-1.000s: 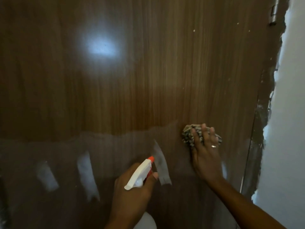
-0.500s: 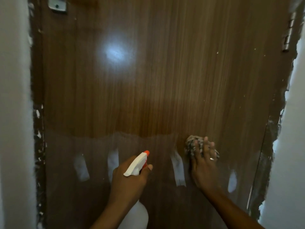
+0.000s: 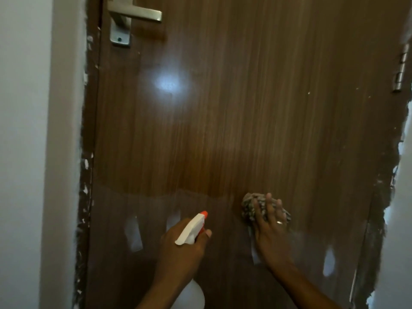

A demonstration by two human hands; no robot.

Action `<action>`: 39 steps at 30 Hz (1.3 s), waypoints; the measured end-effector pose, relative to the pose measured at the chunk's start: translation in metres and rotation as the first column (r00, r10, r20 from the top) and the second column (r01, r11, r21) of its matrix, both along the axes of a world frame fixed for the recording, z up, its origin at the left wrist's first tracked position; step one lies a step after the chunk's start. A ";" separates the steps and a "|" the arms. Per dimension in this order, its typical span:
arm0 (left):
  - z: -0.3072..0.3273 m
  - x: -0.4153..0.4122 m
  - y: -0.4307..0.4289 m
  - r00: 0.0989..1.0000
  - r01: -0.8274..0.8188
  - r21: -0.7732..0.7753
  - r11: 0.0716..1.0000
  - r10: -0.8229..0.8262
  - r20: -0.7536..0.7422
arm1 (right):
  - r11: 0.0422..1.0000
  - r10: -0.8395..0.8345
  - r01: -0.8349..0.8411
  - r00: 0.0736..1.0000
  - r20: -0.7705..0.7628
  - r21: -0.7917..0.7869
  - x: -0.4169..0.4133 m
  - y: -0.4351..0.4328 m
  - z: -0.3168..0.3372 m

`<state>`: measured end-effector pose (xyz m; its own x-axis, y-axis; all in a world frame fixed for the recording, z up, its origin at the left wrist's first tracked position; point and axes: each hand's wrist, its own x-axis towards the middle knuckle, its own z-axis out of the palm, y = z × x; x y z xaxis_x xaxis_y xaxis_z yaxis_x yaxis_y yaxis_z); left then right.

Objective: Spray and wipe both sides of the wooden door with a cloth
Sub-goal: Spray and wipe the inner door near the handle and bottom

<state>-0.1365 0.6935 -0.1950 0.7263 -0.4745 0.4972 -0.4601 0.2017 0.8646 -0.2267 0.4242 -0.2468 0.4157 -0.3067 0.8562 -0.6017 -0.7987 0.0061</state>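
Nearest, the left hand gripped a white spray bottle by its neck, orange nozzle toward the door. The right hand, fingers spread flat, pressed a bunched grey cloth against the wooden door straight ahead. The door's lower part looked dull and filmy with pale patches; above, the brown grain shone. Farther up were a metal handle at left and a hinge at right.

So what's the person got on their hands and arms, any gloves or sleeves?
No gloves: the left hand and right hand are bare. A thin, pale ring sits on one right-hand finger. No sleeve, watch or bracelet is in view on either arm.
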 end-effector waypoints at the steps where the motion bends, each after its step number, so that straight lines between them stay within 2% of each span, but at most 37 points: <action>1: -0.003 0.002 0.000 0.999 0.029 0.007 1.000 -0.029 -0.024 | 0.991 -0.026 0.011 0.994 0.108 0.134 0.011 0.008 0.015; 2: -0.005 0.005 -0.001 0.999 0.017 0.007 1.000 -0.016 -0.042 | 0.975 -0.054 0.010 0.979 0.197 0.221 0.025 0.018 0.030; 3: -0.007 0.009 -0.003 0.998 -0.026 0.008 1.000 0.027 -0.056 | 0.971 -0.058 -0.002 0.967 0.246 0.238 0.039 0.028 0.041; 4: -0.007 0.013 -0.004 0.995 -0.064 0.012 0.998 0.065 -0.070 | 0.984 -0.029 -0.017 0.967 0.252 0.179 0.050 0.035 0.045; 7: -0.004 0.018 0.000 0.994 -0.090 -0.002 0.996 0.090 -0.067 | 0.988 0.080 -0.075 0.996 0.028 -0.136 0.063 0.041 0.024; 11: -0.008 0.025 0.014 0.991 -0.107 -0.031 0.994 0.104 -0.083 | 0.951 0.060 -0.112 0.981 -0.185 -0.287 0.031 0.018 -0.010; 12: -0.007 0.027 0.019 0.992 -0.108 -0.034 0.994 0.105 -0.075 | 0.952 0.059 -0.114 0.979 -0.194 -0.285 0.024 0.016 -0.014; 14: -0.005 0.033 0.030 0.992 -0.125 -0.043 0.991 0.123 -0.035 | 0.979 0.033 -0.056 0.992 -0.120 -0.198 0.022 0.018 -0.013; 16: -0.003 0.035 0.039 0.989 -0.148 -0.032 0.988 0.148 -0.007 | 0.998 0.064 -0.065 0.996 0.067 0.019 0.039 0.041 0.002; 17: -0.003 0.038 0.041 0.988 -0.153 -0.025 0.988 0.153 0.015 | 0.991 0.086 -0.102 0.981 0.171 0.083 0.049 0.055 0.011; 18: -0.002 0.039 0.043 0.986 -0.161 -0.033 0.986 0.162 0.028 | 0.986 0.131 -0.152 0.962 0.239 0.068 0.058 0.065 0.018; 19: -0.003 0.042 0.044 0.985 -0.168 -0.033 0.985 0.169 0.021 | 0.975 0.193 -0.212 0.954 0.227 0.061 0.065 0.073 0.024; 21: -0.004 0.045 0.048 0.982 -0.187 -0.007 0.982 0.187 0.004 | 0.963 0.263 -0.265 0.964 0.043 0.043 0.078 0.088 0.025; 23: -0.010 0.054 0.049 0.976 -0.217 0.014 0.976 0.216 0.036 | 0.976 0.216 -0.219 0.965 -0.147 -0.003 0.085 0.091 0.013; 25: -0.017 0.061 0.049 0.963 -0.268 0.013 0.963 0.268 0.026 | 0.980 0.142 -0.171 0.959 -0.245 -0.099 0.084 0.076 -0.003; 27: -0.020 0.067 0.051 0.966 -0.259 0.018 0.966 0.259 -0.012 | 0.958 0.091 -0.149 0.968 -0.233 -0.246 0.070 0.063 -0.018; 28: -0.020 0.069 0.052 0.967 -0.251 0.027 0.968 0.252 -0.031 | 0.958 0.088 -0.132 0.980 -0.176 -0.254 0.063 0.063 -0.022; 32: -0.022 0.078 0.068 0.957 -0.278 0.000 0.961 0.277 -0.086 | 0.994 0.071 -0.078 0.993 0.090 0.077 0.084 0.094 -0.004; 34: -0.023 0.084 0.073 0.955 -0.285 0.020 0.958 0.286 -0.074 | 0.989 0.086 -0.103 0.984 0.154 0.104 0.112 0.117 0.016; 36: -0.024 0.091 0.078 0.952 -0.290 0.039 0.956 0.293 -0.086 | 0.986 0.168 -0.166 0.983 0.077 -0.032 0.138 0.136 0.024; 39: -0.024 0.098 0.086 0.956 -0.278 0.052 0.959 0.282 -0.081 | 0.943 0.233 -0.258 0.963 -0.135 -0.212 0.151 0.145 0.002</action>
